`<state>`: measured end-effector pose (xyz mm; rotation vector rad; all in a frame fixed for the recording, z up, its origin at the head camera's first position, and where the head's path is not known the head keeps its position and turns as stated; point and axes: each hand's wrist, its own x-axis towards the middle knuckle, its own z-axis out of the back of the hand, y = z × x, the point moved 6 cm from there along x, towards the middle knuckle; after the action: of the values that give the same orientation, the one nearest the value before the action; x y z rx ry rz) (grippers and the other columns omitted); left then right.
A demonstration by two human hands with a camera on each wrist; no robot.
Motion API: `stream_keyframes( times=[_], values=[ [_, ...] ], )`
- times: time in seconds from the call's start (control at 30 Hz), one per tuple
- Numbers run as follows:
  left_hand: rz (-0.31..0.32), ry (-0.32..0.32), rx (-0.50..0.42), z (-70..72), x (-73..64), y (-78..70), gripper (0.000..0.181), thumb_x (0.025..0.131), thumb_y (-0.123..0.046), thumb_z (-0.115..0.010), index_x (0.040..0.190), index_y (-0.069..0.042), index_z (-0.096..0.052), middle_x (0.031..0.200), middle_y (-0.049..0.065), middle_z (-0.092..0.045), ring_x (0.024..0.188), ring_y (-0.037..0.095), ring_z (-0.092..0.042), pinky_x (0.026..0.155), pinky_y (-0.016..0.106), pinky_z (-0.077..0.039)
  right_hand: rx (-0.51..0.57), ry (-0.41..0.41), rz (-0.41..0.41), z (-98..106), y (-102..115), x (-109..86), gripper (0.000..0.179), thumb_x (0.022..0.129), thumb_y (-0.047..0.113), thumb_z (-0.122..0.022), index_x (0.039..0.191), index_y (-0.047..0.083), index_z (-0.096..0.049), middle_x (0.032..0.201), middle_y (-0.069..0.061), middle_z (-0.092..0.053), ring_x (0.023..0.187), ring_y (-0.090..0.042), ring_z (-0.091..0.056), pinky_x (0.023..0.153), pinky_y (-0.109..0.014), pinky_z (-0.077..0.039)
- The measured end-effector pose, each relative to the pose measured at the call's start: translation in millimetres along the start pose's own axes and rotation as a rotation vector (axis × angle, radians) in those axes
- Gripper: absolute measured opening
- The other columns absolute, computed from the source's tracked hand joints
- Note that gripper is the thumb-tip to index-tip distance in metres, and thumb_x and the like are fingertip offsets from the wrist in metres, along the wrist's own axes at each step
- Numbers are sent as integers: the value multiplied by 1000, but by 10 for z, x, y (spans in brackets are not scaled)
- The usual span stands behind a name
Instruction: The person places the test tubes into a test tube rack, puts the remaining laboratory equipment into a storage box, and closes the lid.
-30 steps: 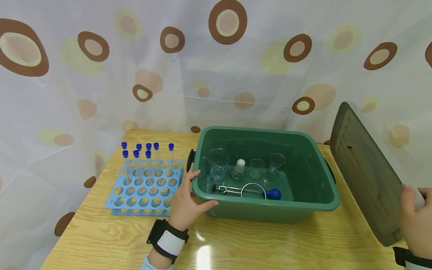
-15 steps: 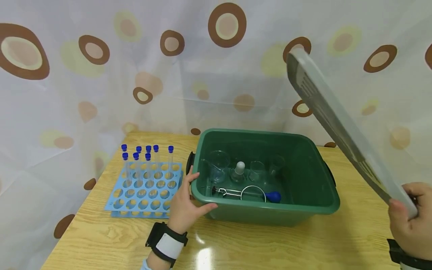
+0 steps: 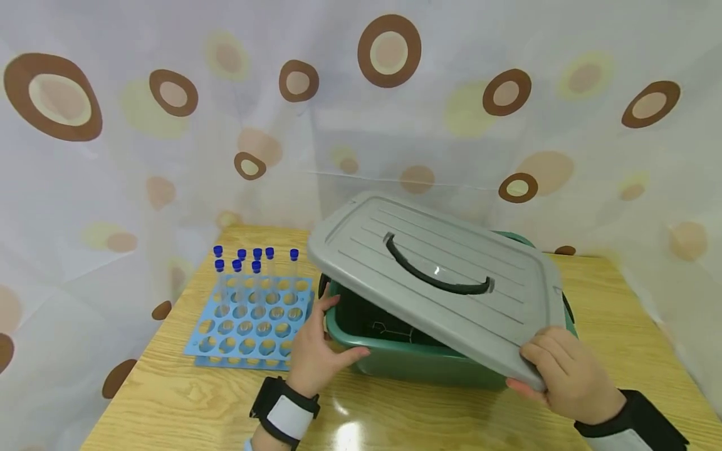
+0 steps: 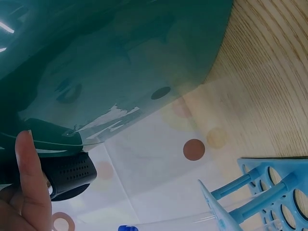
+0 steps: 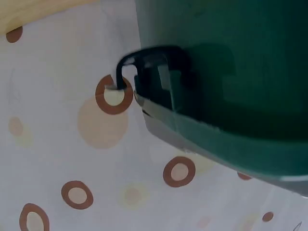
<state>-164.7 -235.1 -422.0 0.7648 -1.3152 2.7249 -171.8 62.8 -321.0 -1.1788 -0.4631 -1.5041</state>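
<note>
A grey lid point(image 3: 429, 263) with a black handle point(image 3: 434, 275) slants over the green plastic bin point(image 3: 406, 366), its left end raised above the bin's left rim. My right hand point(image 3: 570, 376) grips the lid's front right corner, fingers on top and thumb at the edge underneath. My left hand point(image 3: 316, 351) holds the bin's front left corner, thumb along the front and fingers at the left side. One of its fingers point(image 4: 31, 178) shows beside the bin's black side handle point(image 4: 72, 173) in the left wrist view. Most of the bin's contents are hidden; thin glassware point(image 3: 389, 331) shows through the front gap.
A light blue test tube rack point(image 3: 248, 332) stands left of the bin, close to my left hand. Several test tubes with blue caps point(image 3: 256, 266) stand in it. Behind the wooden table point(image 3: 225, 407) hangs a spotted curtain point(image 3: 338, 125).
My right hand has swung the lid from the right side, raised and steep, leftward and down over the bin. The left hand stays at the bin's corner.
</note>
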Motion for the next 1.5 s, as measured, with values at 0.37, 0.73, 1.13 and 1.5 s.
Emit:
stream_keyframes(
  times=[0.37, 0.73, 1.13, 1.5],
  values=[
    [-63, -40, -27, 0, -11, -30, 106, 65, -76, -61, 145, -16, -27, 98, 3, -60, 58, 0, -39, 51, 17, -37, 85, 135, -15, -8, 19, -359, 48, 99, 40, -41, 74, 0, -50, 69, -8, -45, 67, -20, -40, 79, -26, -32],
    [-21, -56, -104, -25, -43, -29, 102, 63, -72, -66, 134, -6, -36, 99, 8, -57, 69, 7, -50, 56, 21, -46, 159, 209, -199, 38, -59, -470, 51, 98, 40, -44, 84, -7, -58, 85, -19, -57, 126, -4, -41, 112, -21, -25],
    [1, -49, -90, -29, -46, -20, 112, 62, -77, -61, 141, -6, -25, 102, 9, -56, 66, 3, -44, 55, 20, -42, 143, 234, -270, 105, -109, -549, 52, 99, 36, -42, 95, -12, -62, 94, -22, -58, 131, -2, -38, 113, -24, -25],
    [57, -30, -82, -8, -37, -7, 113, 61, -80, -58, 135, 0, -27, 113, 18, -57, 81, 19, -57, 63, 25, -49, 141, 238, -270, 134, -214, -617, 51, 100, 33, -38, 94, -14, -57, 96, -25, -53, 134, -4, -35, 115, -28, -21]
  ],
)
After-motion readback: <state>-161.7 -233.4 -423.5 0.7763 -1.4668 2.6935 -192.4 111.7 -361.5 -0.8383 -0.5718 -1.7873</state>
